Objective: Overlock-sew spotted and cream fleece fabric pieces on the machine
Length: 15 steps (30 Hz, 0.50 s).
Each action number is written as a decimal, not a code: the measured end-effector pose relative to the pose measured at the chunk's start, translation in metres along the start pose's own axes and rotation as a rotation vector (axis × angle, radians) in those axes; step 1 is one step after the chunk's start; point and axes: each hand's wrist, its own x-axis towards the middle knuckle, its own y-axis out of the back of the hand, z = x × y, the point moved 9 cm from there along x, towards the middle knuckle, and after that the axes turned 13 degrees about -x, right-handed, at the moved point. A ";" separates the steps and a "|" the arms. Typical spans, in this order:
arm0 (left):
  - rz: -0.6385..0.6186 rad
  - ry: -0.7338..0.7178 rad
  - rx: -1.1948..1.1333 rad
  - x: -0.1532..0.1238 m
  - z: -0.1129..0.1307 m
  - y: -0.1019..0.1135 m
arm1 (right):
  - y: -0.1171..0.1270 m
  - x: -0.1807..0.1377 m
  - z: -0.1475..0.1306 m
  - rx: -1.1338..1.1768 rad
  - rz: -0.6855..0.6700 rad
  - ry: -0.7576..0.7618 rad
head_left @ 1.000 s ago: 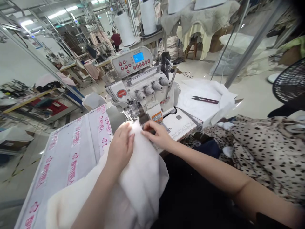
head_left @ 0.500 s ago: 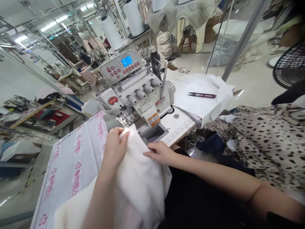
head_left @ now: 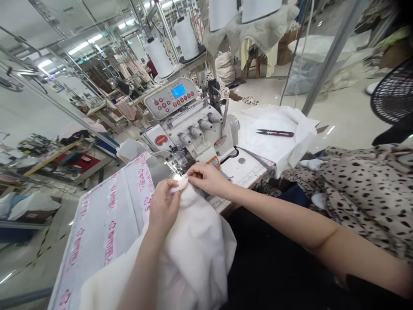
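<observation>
A soft white fabric piece (head_left: 196, 237) hangs from both hands and spreads over the table's front edge and my lap. My left hand (head_left: 165, 204) is closed on its upper edge, thumb and fingers pinching a fold. Beside it, my right hand (head_left: 206, 177) pinches the same edge at the corner. Both hands are just in front of the needle area of a white overlock sewing machine (head_left: 193, 133), whose lamp lights the spot. Whether the fabric touches the presser foot is hidden by the fingers.
Thread snips (head_left: 275, 133) lie on white cloth (head_left: 254, 120) right of the machine. Spotted fabric (head_left: 361, 193) is heaped at the right, near a black fan (head_left: 393, 94). The table extension (head_left: 97, 219) is covered in printed plastic. Thread cones (head_left: 160, 58) stand behind the machine.
My right hand has moved up and left from the fabric's side edge to the top corner, close to my left hand. The corner is now folded between them. The view has shifted slightly.
</observation>
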 end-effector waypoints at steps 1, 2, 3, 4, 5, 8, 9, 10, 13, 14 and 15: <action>-0.005 0.017 -0.007 0.000 0.000 0.000 | -0.002 0.002 0.000 0.037 -0.013 -0.011; -0.008 0.034 -0.012 0.001 0.000 0.001 | -0.003 0.003 0.001 0.078 -0.019 -0.023; -0.011 0.052 -0.016 0.002 0.000 0.002 | -0.004 0.003 0.001 0.121 -0.027 -0.036; -0.014 0.073 -0.022 0.002 0.001 0.002 | -0.005 0.002 0.002 0.167 -0.038 -0.049; -0.017 0.094 -0.033 0.003 0.001 0.003 | -0.006 0.002 0.003 0.215 -0.049 -0.059; -0.049 0.131 -0.106 0.004 0.006 0.004 | -0.004 0.000 0.000 0.333 -0.052 -0.041; -0.069 0.129 -0.142 0.004 0.008 0.003 | -0.003 0.000 -0.002 0.356 -0.044 -0.027; -0.086 0.122 -0.178 0.004 0.012 0.003 | -0.001 -0.001 -0.003 0.370 -0.037 -0.016; -0.111 0.123 -0.222 0.005 0.018 0.002 | 0.001 -0.004 -0.010 0.380 -0.050 -0.005; -0.109 0.139 -0.205 0.005 0.018 0.003 | 0.002 -0.006 -0.014 0.370 -0.057 0.002; -0.104 0.154 -0.183 0.005 0.017 0.003 | 0.003 -0.007 -0.017 0.352 -0.059 0.012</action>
